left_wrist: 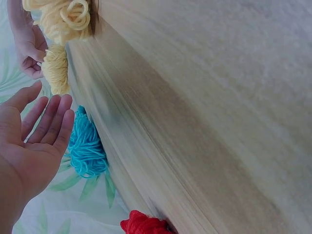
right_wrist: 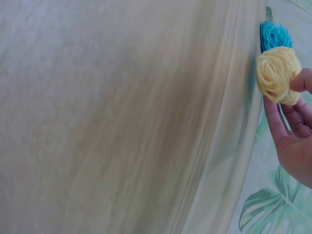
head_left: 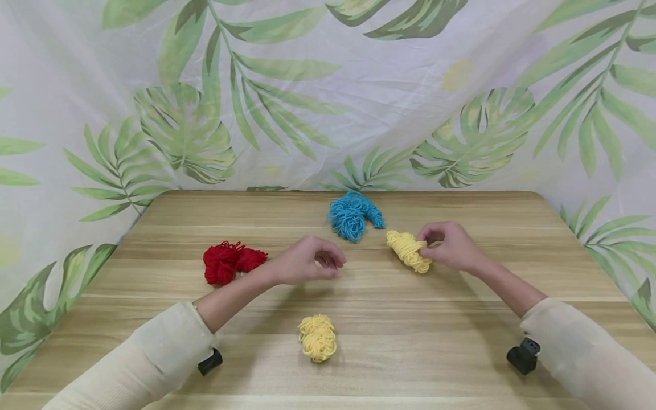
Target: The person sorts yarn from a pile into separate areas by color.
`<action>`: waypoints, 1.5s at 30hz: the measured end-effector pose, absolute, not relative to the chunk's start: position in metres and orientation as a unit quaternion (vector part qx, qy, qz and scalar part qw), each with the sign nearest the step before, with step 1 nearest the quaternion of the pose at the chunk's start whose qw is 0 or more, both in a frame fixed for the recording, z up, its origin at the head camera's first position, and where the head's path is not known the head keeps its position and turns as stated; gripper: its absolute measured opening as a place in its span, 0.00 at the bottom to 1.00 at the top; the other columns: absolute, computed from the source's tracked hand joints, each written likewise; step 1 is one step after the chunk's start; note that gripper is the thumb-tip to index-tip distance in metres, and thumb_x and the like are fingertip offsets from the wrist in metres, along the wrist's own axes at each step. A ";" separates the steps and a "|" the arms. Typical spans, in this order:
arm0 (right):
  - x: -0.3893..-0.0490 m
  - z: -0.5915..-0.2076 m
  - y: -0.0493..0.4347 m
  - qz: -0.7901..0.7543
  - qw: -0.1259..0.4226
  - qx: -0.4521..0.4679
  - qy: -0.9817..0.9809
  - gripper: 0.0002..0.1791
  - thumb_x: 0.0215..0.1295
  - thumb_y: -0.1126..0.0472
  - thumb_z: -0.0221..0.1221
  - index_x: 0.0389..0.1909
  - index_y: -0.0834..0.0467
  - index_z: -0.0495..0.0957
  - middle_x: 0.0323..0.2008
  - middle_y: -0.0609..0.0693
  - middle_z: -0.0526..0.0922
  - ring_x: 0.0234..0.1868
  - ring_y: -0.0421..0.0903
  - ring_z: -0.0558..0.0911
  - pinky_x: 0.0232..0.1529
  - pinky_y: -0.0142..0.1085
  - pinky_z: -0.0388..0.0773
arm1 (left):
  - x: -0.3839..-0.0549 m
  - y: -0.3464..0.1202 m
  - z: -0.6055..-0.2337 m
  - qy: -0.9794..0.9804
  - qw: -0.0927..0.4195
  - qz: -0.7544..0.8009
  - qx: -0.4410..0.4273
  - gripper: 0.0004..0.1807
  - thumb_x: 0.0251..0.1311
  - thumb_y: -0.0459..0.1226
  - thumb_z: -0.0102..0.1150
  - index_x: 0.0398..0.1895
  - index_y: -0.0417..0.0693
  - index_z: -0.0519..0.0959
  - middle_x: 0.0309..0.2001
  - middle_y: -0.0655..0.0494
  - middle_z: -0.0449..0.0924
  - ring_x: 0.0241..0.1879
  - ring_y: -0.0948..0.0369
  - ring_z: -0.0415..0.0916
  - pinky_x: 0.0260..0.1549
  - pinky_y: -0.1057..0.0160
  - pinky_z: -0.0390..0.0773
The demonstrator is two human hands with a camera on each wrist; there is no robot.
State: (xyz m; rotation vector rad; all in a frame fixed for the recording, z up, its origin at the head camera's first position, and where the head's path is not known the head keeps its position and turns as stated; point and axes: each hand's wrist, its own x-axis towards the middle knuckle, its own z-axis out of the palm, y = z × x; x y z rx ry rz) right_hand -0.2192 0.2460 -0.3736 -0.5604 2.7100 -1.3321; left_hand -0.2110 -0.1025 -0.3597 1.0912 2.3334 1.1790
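The right hand [head_left: 452, 248] pinches the yellow bundle [head_left: 406, 250] just left of it by one side — probably because this looks soft and asks only light grip — while the left hand [head_left: 307, 261], loosely curved and without load, hovers between this bundle and the red yarn [head_left: 222, 263].

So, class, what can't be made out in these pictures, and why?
Held yellow yarn, head: right side partly covered by right grip.
Red yarn, left wrist: cut off by bottom edge.
Loose yellow yarn, left wrist: cut off by top edge.
Blue yarn, right wrist: lower part behind held yellow yarn.
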 end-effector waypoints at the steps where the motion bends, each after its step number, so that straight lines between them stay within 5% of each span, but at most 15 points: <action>1: -0.220 -0.374 0.247 -0.433 0.035 -0.179 0.883 0.07 0.56 0.74 0.69 0.35 0.65 0.83 0.40 0.57 0.86 0.43 0.48 0.84 0.39 0.28 0.78 | -0.211 -0.103 -0.360 0.814 0.154 0.412 0.381 0.10 0.61 0.25 0.69 0.45 0.28 0.84 0.41 0.39 0.86 0.36 0.64 0.82 0.43 0.64 0.84; 29: -0.228 -0.375 0.284 -0.416 -0.006 -0.128 0.900 0.10 0.58 0.72 0.69 0.41 0.69 0.83 0.37 0.57 0.86 0.37 0.39 0.80 0.37 0.26 0.74 | -0.211 -0.104 -0.360 0.813 0.162 0.413 0.377 0.11 0.61 0.26 0.70 0.45 0.28 0.84 0.41 0.39 0.86 0.36 0.64 0.81 0.43 0.63 0.84; 45: -0.227 -0.372 0.308 -0.394 -0.029 -0.098 0.913 0.11 0.61 0.70 0.68 0.43 0.69 0.83 0.41 0.61 0.86 0.37 0.34 0.80 0.36 0.25 0.76 | -0.209 -0.107 -0.358 0.817 0.153 0.399 0.388 0.12 0.61 0.31 0.72 0.44 0.30 0.85 0.41 0.42 0.88 0.41 0.60 0.85 0.52 0.51 0.84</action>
